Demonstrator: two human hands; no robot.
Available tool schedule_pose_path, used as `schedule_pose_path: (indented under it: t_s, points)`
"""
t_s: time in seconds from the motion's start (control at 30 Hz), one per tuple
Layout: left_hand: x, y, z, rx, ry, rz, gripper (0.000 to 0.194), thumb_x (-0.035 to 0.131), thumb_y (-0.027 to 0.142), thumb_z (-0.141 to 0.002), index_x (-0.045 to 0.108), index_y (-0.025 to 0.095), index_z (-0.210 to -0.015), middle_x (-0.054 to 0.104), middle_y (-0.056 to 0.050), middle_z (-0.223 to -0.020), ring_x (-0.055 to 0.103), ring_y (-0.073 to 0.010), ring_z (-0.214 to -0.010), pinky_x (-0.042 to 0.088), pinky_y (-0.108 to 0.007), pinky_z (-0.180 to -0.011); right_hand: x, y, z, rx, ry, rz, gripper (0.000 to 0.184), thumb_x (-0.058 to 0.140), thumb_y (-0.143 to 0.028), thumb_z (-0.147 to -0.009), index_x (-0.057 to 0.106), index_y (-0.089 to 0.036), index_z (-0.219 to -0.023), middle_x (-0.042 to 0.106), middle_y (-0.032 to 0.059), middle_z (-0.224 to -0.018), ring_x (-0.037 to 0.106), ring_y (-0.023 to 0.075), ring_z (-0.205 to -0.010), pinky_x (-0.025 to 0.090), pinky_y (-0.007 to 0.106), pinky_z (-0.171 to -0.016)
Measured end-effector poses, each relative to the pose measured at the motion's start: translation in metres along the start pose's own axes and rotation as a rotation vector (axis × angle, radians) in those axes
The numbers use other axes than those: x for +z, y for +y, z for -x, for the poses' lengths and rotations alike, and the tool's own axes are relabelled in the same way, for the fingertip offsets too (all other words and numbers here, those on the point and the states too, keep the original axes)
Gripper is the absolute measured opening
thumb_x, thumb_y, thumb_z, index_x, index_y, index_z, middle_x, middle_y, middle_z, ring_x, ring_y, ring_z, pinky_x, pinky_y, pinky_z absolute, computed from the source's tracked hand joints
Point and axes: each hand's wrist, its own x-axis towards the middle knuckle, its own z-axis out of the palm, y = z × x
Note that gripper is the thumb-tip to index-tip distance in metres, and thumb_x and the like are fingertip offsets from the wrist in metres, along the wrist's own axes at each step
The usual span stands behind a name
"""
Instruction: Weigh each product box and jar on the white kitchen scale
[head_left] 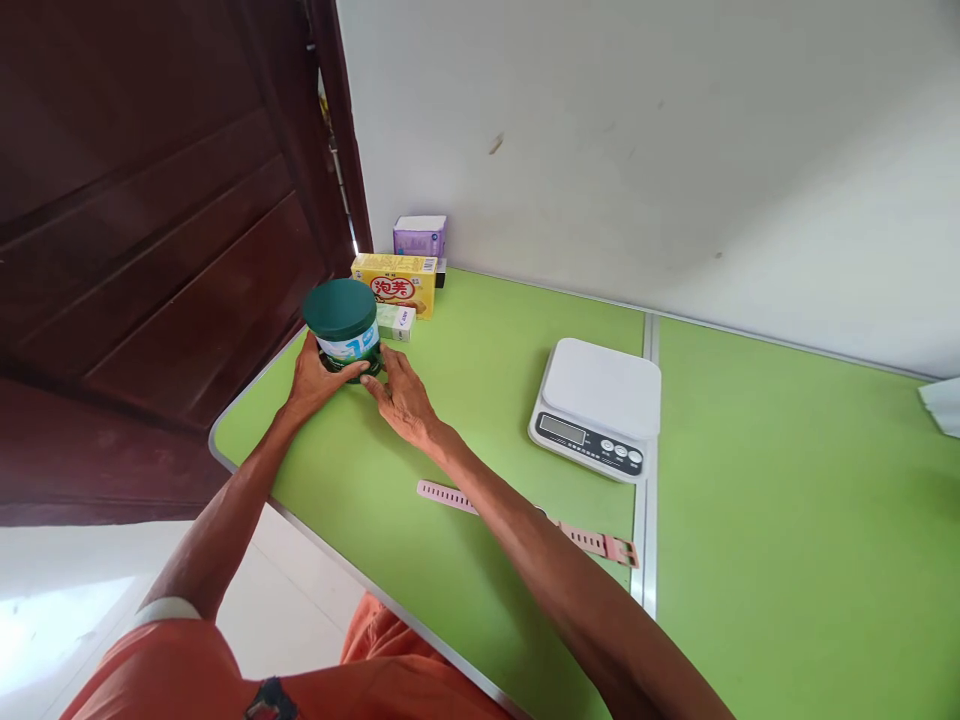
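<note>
A green lidded tub (349, 347) with a blue and white label stands upright near the far left corner of the table. My left hand (313, 378) wraps round its left side, thumb across the front. On the other side, my right hand (405, 398) grips the tub low down, fingers behind it and partly hidden. Just behind the tub are a small green and white box (397, 322) and a yellow snack box (420, 298). Under my right forearm lies a watch with a pink strap (592, 541), its middle covered by the arm.
A white kitchen scale (600, 390) sits right of my hands, beside a metal seam (646, 520) in the green table (780, 500). A purple pack (420, 238) rests against the wall at the back. A dark wooden door (172, 260) borders the left side.
</note>
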Motion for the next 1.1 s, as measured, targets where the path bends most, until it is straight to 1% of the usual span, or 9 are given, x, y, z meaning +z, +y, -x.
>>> schedule_pose_path:
  t_s: [0.23,0.37,0.5,0.67,0.77,0.83,0.93,1.0,1.1]
  points:
    - [0.013,-0.003,-0.017,-0.008,0.013,0.021,0.082,0.097,0.05,-0.065,0.058,0.018,-0.13,0.075,-0.015,-0.124,0.076,-0.0327,-0.115,0.063,-0.05,-0.1,-0.01,-0.006,0.005,0.054,-0.08,-0.021,0.064,0.059,-0.041,-0.106,0.045,-0.023,-0.166,0.055,0.0198,-0.159,0.066,0.0339,-0.132,0.057,0.054,-0.112]
    - [0.019,-0.003,-0.02,-0.012,0.033,0.037,0.079,0.096,0.048,-0.065,0.058,0.02,-0.128,0.075,-0.014,-0.125,0.075,-0.0322,-0.115,0.063,-0.05,-0.103,-0.014,-0.009,0.008,0.099,-0.123,-0.034,0.063,0.06,-0.034,-0.106,0.045,-0.025,-0.166,0.058,0.0171,-0.154,0.067,0.0308,-0.13,0.055,0.051,-0.114]
    - [0.022,-0.002,-0.019,-0.057,0.032,0.008,0.079,0.095,0.048,-0.066,0.057,0.018,-0.129,0.072,-0.014,-0.125,0.074,-0.0343,-0.118,0.06,-0.055,-0.109,-0.019,-0.017,0.008,0.093,-0.154,0.011,0.059,0.064,-0.033,-0.105,0.051,-0.021,-0.161,0.065,0.0178,-0.144,0.065,0.0336,-0.132,0.055,0.052,-0.114]
    - [0.025,0.011,0.014,-0.001,0.169,-0.001,0.104,0.089,0.054,-0.074,0.04,0.014,-0.155,0.047,-0.026,-0.155,0.058,-0.0406,-0.14,0.051,-0.061,-0.119,-0.042,-0.022,0.024,0.097,-0.164,0.039,0.056,0.071,-0.034,-0.104,0.057,-0.02,-0.156,0.069,0.018,-0.141,0.069,0.0345,-0.131,0.058,0.052,-0.113]
    - [0.03,0.029,0.051,0.196,0.344,-0.121,0.108,0.085,0.058,-0.078,0.036,0.005,-0.159,0.042,-0.032,-0.156,0.047,-0.0461,-0.146,0.05,-0.065,-0.116,-0.074,-0.021,0.051,0.076,-0.165,-0.01,0.048,0.068,-0.034,-0.107,0.059,-0.018,-0.152,0.067,0.0192,-0.148,0.073,0.0303,-0.126,0.062,0.046,-0.108]
    - [0.037,0.047,0.071,0.359,0.263,-0.154,0.099,0.084,0.056,-0.083,0.042,0.007,-0.158,0.047,-0.03,-0.154,0.049,-0.0447,-0.145,0.054,-0.062,-0.111,-0.1,-0.021,0.075,0.065,-0.147,-0.05,0.042,0.065,-0.033,-0.109,0.061,-0.017,-0.147,0.07,0.0189,-0.144,0.076,0.0274,-0.118,0.064,0.042,-0.101]
    - [0.061,0.088,0.088,0.56,-0.022,-0.103,0.064,0.077,0.047,-0.095,0.058,0.016,-0.146,0.067,-0.02,-0.136,0.068,-0.0339,-0.119,0.062,-0.053,-0.099,-0.146,-0.025,0.114,0.062,-0.047,-0.061,0.034,0.063,-0.035,-0.11,0.067,-0.017,-0.139,0.076,0.017,-0.134,0.077,0.0267,-0.115,0.063,0.041,-0.098]
    - [0.088,0.123,0.094,0.676,-0.192,-0.018,0.044,0.074,0.042,-0.099,0.065,0.019,-0.135,0.073,-0.014,-0.126,0.073,-0.0296,-0.11,0.065,-0.048,-0.091,-0.177,-0.027,0.145,0.089,0.072,-0.057,0.032,0.06,-0.037,-0.111,0.071,-0.017,-0.132,0.079,0.0154,-0.129,0.077,0.0267,-0.111,0.063,0.042,-0.095]
    - [0.142,0.18,0.106,0.778,-0.433,0.145,0.027,0.067,0.038,-0.105,0.069,0.022,-0.126,0.077,-0.01,-0.12,0.076,-0.0262,-0.106,0.067,-0.044,-0.085,-0.222,-0.026,0.198,0.179,0.33,-0.07,0.028,0.057,-0.039,-0.111,0.075,-0.021,-0.123,0.081,0.0104,-0.12,0.077,0.0243,-0.103,0.063,0.039,-0.087]
